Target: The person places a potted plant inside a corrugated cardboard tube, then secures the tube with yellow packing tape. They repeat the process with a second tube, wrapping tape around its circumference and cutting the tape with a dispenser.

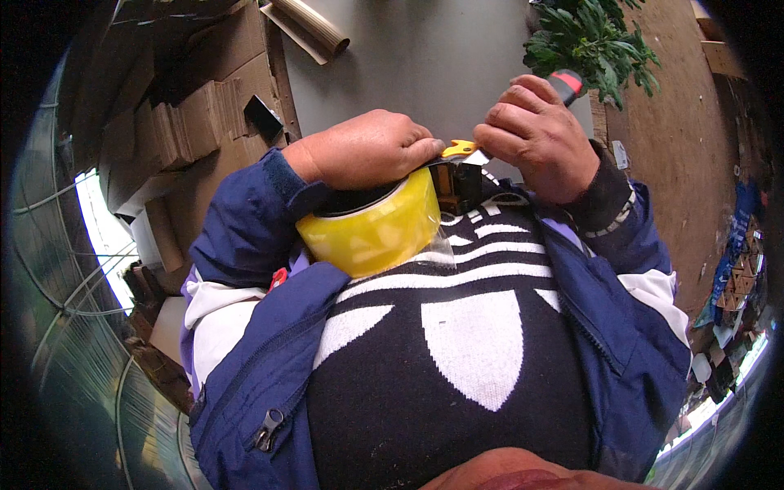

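Observation:
My left hand [363, 147] is closed on a tape dispenser [459, 186], held close against my chest. Its large roll of yellowish clear packing tape [376, 229] hangs below my fingers, and a loose strip of film shows at the roll's right side. A small yellow part [459, 149] sits at the dispenser's top, by my left thumb. My right hand [539, 135] grips a tool with a grey-and-red handle [566, 84]. The handle's end sticks out above my fist; the working end is mostly hidden, near the yellow part.
Beyond my hands lies a grey surface [408, 65] with a rolled piece of cardboard [309, 31] at its far left. Leafy green plants [592, 45] are at the far right. Stacked flattened cardboard [192, 122] stands on the left, and brown floor [678, 163] stretches along the right.

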A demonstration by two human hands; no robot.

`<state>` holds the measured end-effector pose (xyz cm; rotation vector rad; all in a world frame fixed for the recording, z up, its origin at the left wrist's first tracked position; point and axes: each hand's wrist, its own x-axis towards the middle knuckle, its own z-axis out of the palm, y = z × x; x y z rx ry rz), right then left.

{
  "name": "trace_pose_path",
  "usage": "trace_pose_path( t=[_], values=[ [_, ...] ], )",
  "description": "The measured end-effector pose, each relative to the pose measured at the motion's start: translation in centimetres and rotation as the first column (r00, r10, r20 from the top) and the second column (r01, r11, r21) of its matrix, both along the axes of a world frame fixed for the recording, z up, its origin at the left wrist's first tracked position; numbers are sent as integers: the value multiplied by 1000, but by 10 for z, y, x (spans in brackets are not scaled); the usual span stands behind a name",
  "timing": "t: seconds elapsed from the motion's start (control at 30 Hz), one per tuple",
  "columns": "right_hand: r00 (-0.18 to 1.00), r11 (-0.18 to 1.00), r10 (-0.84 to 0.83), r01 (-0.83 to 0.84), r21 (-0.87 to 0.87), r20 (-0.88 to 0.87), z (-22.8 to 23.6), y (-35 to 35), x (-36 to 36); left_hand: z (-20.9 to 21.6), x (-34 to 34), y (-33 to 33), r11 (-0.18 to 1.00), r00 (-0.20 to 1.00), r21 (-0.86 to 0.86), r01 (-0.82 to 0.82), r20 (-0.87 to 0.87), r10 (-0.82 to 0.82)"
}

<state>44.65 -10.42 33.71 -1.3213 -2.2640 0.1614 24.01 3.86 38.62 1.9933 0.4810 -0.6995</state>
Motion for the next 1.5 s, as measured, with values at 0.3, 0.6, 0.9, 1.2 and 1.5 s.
trace_pose_path(
  t=[0.3,0.6,0.9,1.2,1.5],
  values=[
    [991,991,128,-130,32,48,2,15,0,-1,-1,0,999,999,20,37,39,-37],
    [994,994,96,-99,45,54,-5,17,-11,-6,-5,1,1000,1000,19,11,24,-11],
    [994,987,16,-33,156,108,-2,13,1,-12,-12,1,1000,997,17,-9,77,8],
    [935,952,-120,14,304,333,9,4,-13,-19,-12,6,999,995,-36,35,94,-32],
    [949,974,-127,65,216,289,8,-1,-23,-19,-10,6,997,996,-76,-4,83,10]
  ],
)
